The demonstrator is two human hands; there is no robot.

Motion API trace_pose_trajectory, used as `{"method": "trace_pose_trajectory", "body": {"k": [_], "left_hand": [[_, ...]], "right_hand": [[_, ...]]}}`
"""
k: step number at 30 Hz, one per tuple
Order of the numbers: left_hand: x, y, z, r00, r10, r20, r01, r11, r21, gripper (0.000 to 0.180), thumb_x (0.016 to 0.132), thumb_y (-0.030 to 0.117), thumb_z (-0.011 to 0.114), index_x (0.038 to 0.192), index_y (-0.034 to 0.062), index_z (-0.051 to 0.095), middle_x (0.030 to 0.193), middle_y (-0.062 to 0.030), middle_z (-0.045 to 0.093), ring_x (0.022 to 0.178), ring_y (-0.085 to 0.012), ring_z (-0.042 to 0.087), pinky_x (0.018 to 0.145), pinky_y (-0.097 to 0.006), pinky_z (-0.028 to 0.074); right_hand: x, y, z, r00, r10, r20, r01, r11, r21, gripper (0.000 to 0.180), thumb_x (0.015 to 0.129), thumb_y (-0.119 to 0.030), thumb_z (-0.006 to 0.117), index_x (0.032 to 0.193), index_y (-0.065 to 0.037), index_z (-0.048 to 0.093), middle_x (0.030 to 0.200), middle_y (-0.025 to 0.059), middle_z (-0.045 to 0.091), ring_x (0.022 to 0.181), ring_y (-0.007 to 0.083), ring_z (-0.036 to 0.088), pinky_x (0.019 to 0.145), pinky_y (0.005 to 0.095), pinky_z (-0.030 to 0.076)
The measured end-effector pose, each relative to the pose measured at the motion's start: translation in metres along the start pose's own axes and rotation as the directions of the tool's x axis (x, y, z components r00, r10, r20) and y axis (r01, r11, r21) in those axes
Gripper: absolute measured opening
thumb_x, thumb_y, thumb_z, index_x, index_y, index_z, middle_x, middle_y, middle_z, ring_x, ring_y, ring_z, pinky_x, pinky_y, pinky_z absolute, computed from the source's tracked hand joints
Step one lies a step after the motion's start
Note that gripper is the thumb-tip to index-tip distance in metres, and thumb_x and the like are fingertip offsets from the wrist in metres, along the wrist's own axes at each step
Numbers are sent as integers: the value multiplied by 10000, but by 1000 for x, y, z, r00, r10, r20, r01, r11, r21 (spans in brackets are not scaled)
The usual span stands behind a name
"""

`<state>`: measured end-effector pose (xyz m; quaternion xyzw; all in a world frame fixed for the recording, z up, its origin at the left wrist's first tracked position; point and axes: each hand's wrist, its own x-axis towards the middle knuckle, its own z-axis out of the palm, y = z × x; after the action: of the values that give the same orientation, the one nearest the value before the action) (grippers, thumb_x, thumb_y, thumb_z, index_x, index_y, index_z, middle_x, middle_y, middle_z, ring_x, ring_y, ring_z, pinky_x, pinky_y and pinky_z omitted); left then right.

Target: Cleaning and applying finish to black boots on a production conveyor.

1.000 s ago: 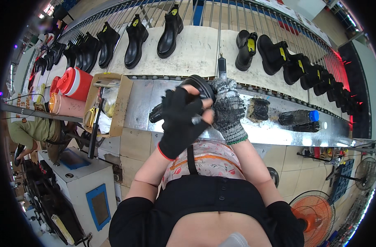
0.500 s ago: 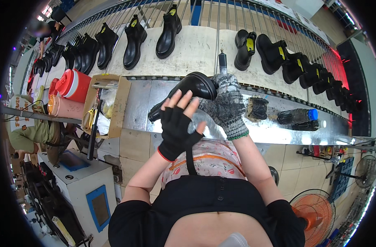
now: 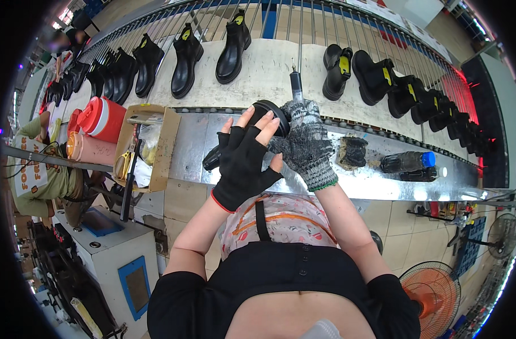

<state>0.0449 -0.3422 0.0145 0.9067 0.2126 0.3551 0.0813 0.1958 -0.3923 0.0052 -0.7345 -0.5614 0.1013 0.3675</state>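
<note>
A black ankle boot (image 3: 267, 108) lies on its side over the metal ledge, mostly hidden behind my left hand (image 3: 239, 161). That hand wears a black fingerless glove. Its fingers are stretched out and spread, with the tips over the boot. Beside it, my right hand (image 3: 307, 144), in a grey knitted glove with dark stains, is closed around a syringe (image 3: 296, 83). The syringe has dark contents, and its thin tip points away from me. The right hand is against the boot's end; whether it also grips the boot is hidden.
Black boots with yellow inside, such as this one (image 3: 233, 53), line the pale conveyor (image 3: 269, 70) beyond the metal ledge (image 3: 187, 127). A dark block (image 3: 353, 152) and bottles (image 3: 403, 162) lie right. A cardboard box (image 3: 163, 150) with scissors and red jugs (image 3: 103, 118) stand left. A person (image 3: 40, 169) is far left.
My left hand has shifted slightly left and covers more of the boot, which has turned a little. The syringe has moved slightly left and farther away in my right hand.
</note>
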Motion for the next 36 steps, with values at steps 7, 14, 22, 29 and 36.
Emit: {"method": "trace_pose_trajectory", "body": {"k": [7, 14, 22, 29, 36], "left_hand": [[-3, 11, -3, 991, 119, 54, -116, 992, -56, 475, 733, 234, 635, 1197, 144, 589, 1232, -60, 574, 1243, -305, 451, 1067, -502, 213], [-33, 13, -1, 977, 198, 77, -184, 970, -156, 522, 740, 405, 684, 1202, 178, 597, 1174, -80, 610, 1204, -271, 502, 1048, -480, 274], [-40, -78, 17, 669, -587, 455, 490, 809, 324, 953, 594, 347, 792, 1405, 134, 339, 1142, -177, 607, 940, -368, 611, 747, -437, 489], [-61, -149, 26, 669, -648, 364, 683, 729, 41, 595, 656, 311, 766, 1179, 86, 593, 973, -139, 686, 888, -263, 671, 753, -353, 516], [-21, -179, 53, 635, -606, 479, 772, 522, -362, 498, 732, 329, 745, 1071, -20, 642, 956, -106, 683, 874, -165, 639, 760, -295, 497]], "right_hand": [[3, 10, 4, 973, -195, -121, 195, 981, -7, 618, 647, -478, 773, 1006, -28, 548, 908, 187, 550, 853, 355, 570, 713, 432, 482], [10, -7, -11, 999, -13, 40, 15, 997, -69, 604, 643, -461, 779, 994, -27, 550, 902, 180, 553, 850, 351, 574, 710, 432, 485], [14, 10, 3, 977, -180, -115, 186, 981, 48, 535, 735, -370, 744, 1109, -17, 594, 1044, 167, 577, 901, 314, 553, 796, 393, 470], [-105, 111, 38, 850, 471, -236, -83, 561, 823, 515, 861, -81, 588, 1335, 3, 406, 776, 58, 573, 716, 139, 543, 662, 283, 483], [-197, 200, 47, 690, 627, -360, -507, 775, 378, 517, 806, -27, 624, 1269, -6, 396, 1121, 72, 521, 872, 139, 532, 824, 290, 484]]}}
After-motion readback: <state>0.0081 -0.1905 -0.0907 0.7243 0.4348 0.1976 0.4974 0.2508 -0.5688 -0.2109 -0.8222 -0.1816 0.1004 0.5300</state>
